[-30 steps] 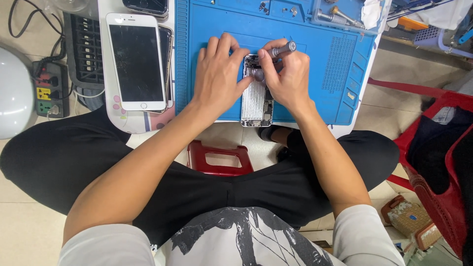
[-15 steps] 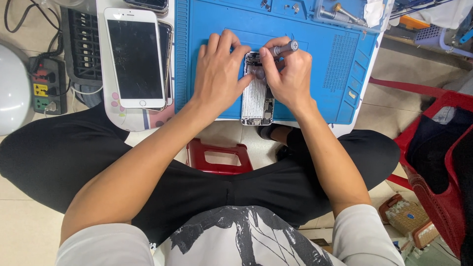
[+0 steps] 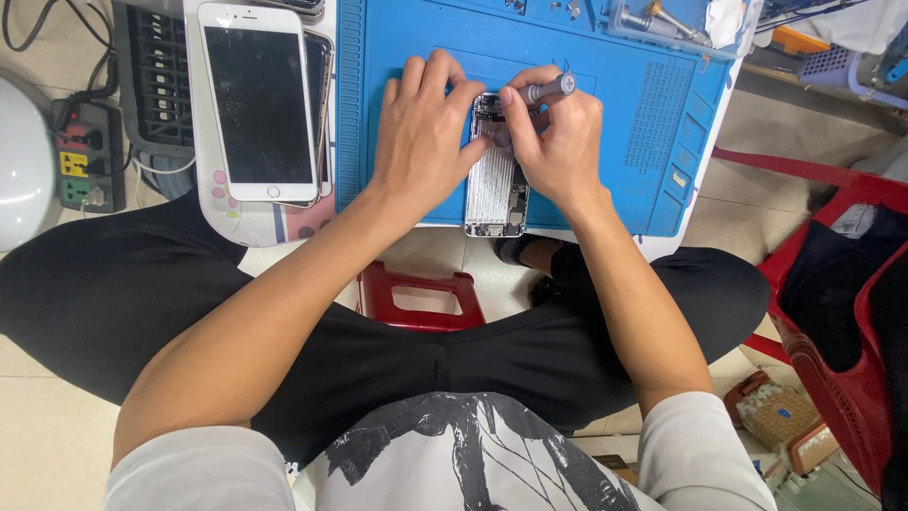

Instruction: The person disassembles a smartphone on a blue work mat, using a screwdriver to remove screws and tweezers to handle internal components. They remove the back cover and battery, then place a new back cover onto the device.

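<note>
Near the blue mat's (image 3: 643,142) front edge, left hand (image 3: 426,132) presses the opened phone (image 3: 494,189) flat while right hand (image 3: 558,142) pinches a screwdriver (image 3: 549,90), whose tip could slip and gouge the board.

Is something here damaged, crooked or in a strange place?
Mostly one thing: the opened phone juts past the near edge of the blue mat. The left hand steadies it while the right hand holds a screwdriver.
</note>
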